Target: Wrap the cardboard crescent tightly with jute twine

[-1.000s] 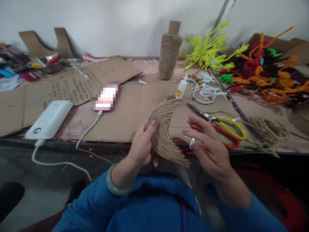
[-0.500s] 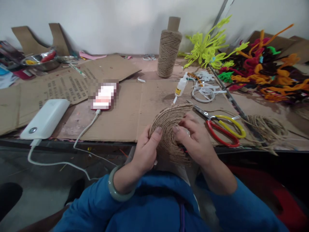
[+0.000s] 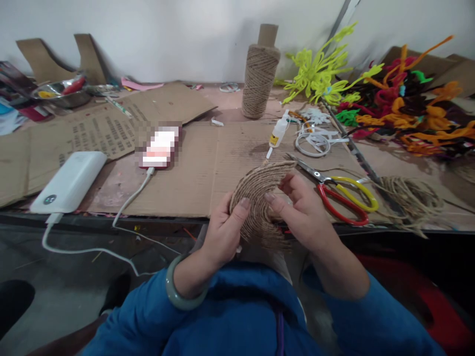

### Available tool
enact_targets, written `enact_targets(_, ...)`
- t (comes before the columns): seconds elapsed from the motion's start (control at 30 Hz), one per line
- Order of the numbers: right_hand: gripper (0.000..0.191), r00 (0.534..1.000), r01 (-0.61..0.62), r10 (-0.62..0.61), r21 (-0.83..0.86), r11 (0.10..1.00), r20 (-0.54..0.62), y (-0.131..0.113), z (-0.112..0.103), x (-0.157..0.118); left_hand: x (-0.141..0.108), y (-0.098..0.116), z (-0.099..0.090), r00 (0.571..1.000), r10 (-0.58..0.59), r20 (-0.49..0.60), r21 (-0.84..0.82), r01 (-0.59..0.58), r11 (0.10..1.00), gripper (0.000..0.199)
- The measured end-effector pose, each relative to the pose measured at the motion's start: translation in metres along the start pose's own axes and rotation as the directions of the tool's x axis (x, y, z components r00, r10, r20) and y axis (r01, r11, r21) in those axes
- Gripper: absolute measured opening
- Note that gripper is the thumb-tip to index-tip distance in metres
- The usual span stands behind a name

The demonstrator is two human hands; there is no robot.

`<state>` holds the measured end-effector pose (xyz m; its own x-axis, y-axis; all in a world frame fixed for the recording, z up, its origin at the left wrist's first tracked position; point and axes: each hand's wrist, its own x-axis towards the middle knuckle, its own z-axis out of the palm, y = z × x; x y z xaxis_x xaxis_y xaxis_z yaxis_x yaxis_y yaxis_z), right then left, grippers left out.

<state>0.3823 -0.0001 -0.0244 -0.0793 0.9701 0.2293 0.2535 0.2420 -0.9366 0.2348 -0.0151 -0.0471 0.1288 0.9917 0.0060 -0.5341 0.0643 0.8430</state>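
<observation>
- The twine-wrapped crescent (image 3: 256, 198) is held in the air just in front of the near edge of the table (image 3: 208, 163), between both hands; its long arc runs from an upper tip near the scissors down to a lower tip above the person's lap.
- The left hand (image 3: 222, 232) grips the crescent's outer curve from the left, thumb laid across the wound face and the other fingers behind it (these are hidden).
- The right hand (image 3: 300, 212) comes in from the right, its fingers (image 3: 274, 200) bent and pressed together on the inner curve, thumb tip touching the twine; neither hand is nearer, both are on it.
- A small white scrap may sit under the right fingers, but the view is too poor to tell.
- The scissors (image 3: 334, 193) lie on the table just beside the right hand, blades pointing back toward the glue bottle (image 3: 277, 134).
- The twine spool (image 3: 260, 79) stands upright well behind.
- A metal bowl (image 3: 61, 94) at the far left holds a few red and yellow bits.
- A loose twine bundle (image 3: 408, 198) lies to the right.
</observation>
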Motion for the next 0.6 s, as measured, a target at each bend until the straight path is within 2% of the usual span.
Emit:
enact_targets(0.1, 0.034, 0.999, -0.037, 0.036, 0.081, 0.996, 0.011, -0.001, 0.002, 0.001, 0.0, 0.003, -0.001, 0.999, -0.048, -0.012, 0.024, 0.048, 0.999, 0.029)
enact_targets(0.2, 0.033, 0.999, -0.042, 0.039, 0.154, 0.987, 0.023, -0.003, 0.004, 0.002, 0.002, 0.006, 0.001, 0.994, -0.075, -0.076, 0.066, 0.08, 0.995, 0.041)
enact_targets(0.37, 0.028, 0.998, -0.019, 0.005, 0.218, 0.976, 0.065, -0.004, 0.005, 0.004, 0.004, 0.011, 0.008, 0.988, -0.104, -0.11, 0.025, 0.107, 0.994, 0.032)
enact_targets(0.43, 0.032, 0.999, -0.002, -0.006, 0.183, 0.983, 0.04, -0.003, 0.005, 0.004, 0.004, 0.012, 0.009, 0.983, -0.132, -0.127, 0.006, 0.134, 0.991, 0.032)
enact_targets(0.53, 0.043, 0.996, 0.073, -0.069, 0.074, 0.995, -0.06, 0.001, 0.005, 0.003, 0.003, 0.015, 0.01, 0.974, -0.175, -0.144, -0.003, 0.177, 0.984, 0.031)
enact_targets(0.6, 0.054, 0.991, 0.092, -0.084, 0.084, 0.992, -0.1, 0.003, 0.005, 0.003, 0.003, 0.016, 0.01, 0.97, -0.181, -0.16, -0.006, 0.182, 0.983, 0.032)
